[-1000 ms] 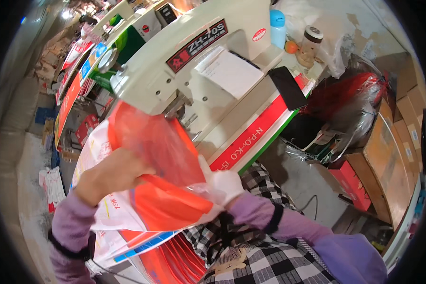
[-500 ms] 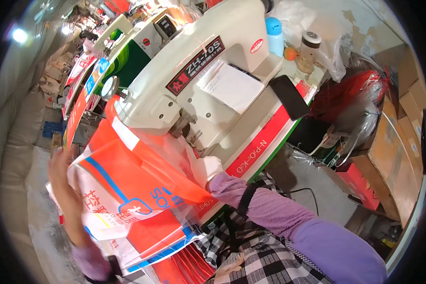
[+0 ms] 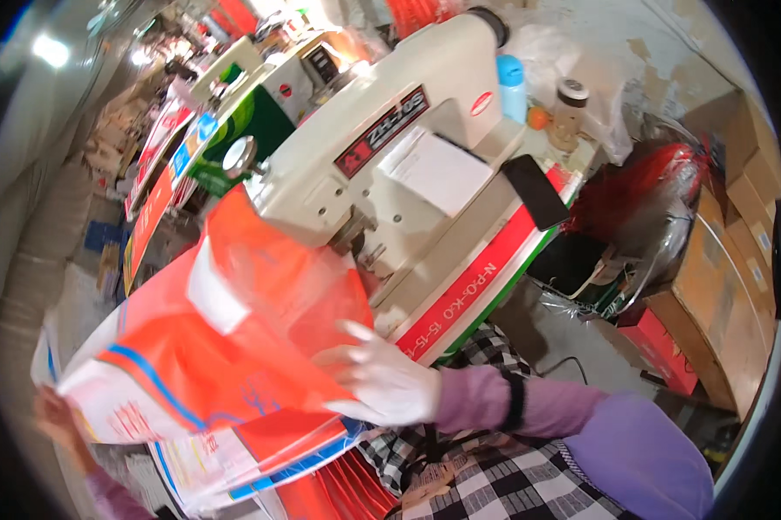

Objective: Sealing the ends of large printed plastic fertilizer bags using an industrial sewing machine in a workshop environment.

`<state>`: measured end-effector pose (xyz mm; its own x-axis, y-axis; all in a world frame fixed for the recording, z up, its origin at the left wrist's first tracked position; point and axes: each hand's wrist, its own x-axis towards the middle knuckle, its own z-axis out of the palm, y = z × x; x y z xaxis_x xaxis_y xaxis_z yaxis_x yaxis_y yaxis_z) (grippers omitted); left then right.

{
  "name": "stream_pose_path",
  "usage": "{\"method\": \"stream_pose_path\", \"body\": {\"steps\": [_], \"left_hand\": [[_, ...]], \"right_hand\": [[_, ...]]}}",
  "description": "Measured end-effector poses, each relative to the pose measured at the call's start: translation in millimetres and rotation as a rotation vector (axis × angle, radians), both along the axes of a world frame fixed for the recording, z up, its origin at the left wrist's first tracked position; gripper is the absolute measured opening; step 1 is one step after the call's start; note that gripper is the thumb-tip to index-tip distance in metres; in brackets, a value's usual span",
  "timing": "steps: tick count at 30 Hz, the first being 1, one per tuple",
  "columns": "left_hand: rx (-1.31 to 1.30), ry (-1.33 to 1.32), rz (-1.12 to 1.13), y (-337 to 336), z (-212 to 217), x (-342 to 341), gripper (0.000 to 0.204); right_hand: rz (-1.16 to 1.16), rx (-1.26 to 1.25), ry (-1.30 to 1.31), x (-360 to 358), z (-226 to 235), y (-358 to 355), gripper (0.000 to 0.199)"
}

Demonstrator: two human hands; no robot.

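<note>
Orange-white sack (image 3: 234, 368): at the machine's (image 3: 308, 186) left end, now stretched farther left.
Left hand (image 3: 58, 416): holding the sack's left edge. Right hand (image 3: 382, 373): fingers now spread wide near its right edge; straightening seems under way.

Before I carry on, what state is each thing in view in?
Orange-and-white bag: spread out, creased.
Left hand: at the bag's outer corner, grip blurred.
Right hand: gloved, fingers spread, at the bag.
Sewing machine: cannot tell whether running.
Phone: lying down, screen dark.
Blue bottle: upright, capped.
Jar: upright, lidded.
Lamp: lit.
</note>
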<state>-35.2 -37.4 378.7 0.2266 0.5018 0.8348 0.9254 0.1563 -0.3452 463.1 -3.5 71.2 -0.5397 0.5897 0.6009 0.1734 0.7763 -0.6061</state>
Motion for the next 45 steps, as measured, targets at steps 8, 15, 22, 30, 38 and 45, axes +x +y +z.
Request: {"method": "stream_pose_path", "body": {"steps": [8, 15, 22, 30, 38, 45], "left_hand": [[-0.902, -0.807, -0.334, 1, -188, 177, 0.032], [-0.723, -1.814, -0.729, 124, -399, 351, 0.042], [-1.159, -0.552, -0.751, 146, -405, 266, 0.056], [-1.043, -0.626, -0.283, 72, -432, 368, 0.063], [-1.441, -0.511, -0.919, -54, -317, 358, 0.048], [-1.006, -0.115, 0.115, -106, -262, 202, 0.054]], "right_hand": [[0.281, -0.471, -0.059, 33, -68, -77, 0.032], [0.270, -0.792, -0.086, 59, -100, -81, 0.030], [0.159, -0.774, -0.040, 55, -66, -78, 0.034], [0.178, -0.627, -0.065, 62, -72, -78, 0.033], [0.068, -0.659, -0.117, 94, -122, -75, 0.023], [-0.178, -0.606, -0.069, 69, -105, -6, 0.024]]}}
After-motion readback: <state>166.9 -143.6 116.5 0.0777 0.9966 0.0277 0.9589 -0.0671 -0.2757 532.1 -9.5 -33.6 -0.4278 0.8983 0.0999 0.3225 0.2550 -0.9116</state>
